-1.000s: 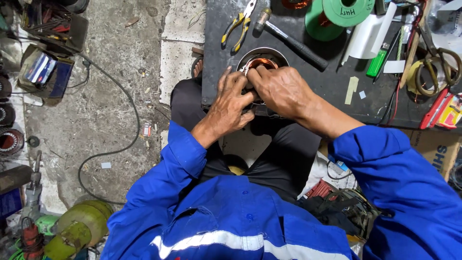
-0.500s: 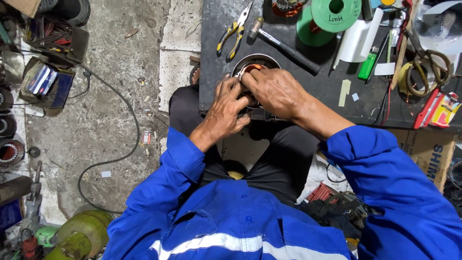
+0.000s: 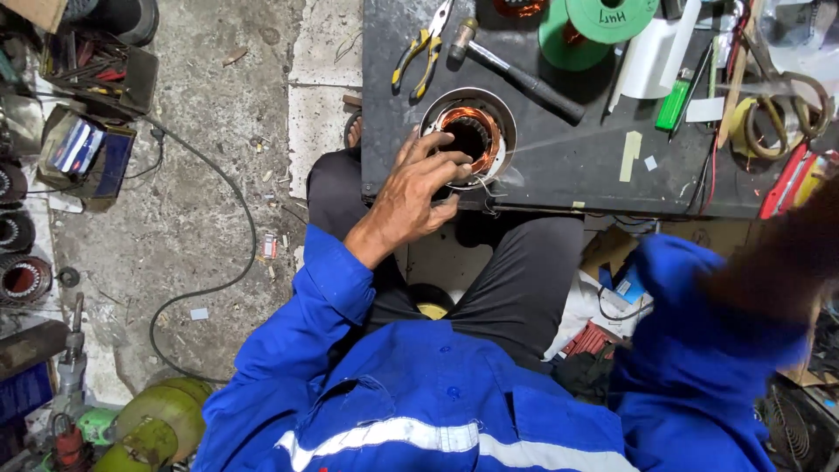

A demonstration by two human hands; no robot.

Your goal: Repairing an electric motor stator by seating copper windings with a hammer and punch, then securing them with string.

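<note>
A round metal motor stator with copper windings sits at the near edge of a black workbench. My left hand grips its left rim, with the fingers laid over the top and the thumb at the near side. Thin wire ends stick out of the stator by my fingertips. My right forearm is a brown blur at the right edge, above the blue sleeve, and the hand itself is out of the picture. I sit with my knees under the bench.
On the bench lie yellow-handled pliers, a hammer, green wire spools, a white paper roll, a green lighter and tangled cords at the right. A black cable, other stators and a yellow-green cylinder lie on the concrete floor.
My right hand has left the stator and swung off to the right, out of the picture. My left hand stays on the stator's rim.
</note>
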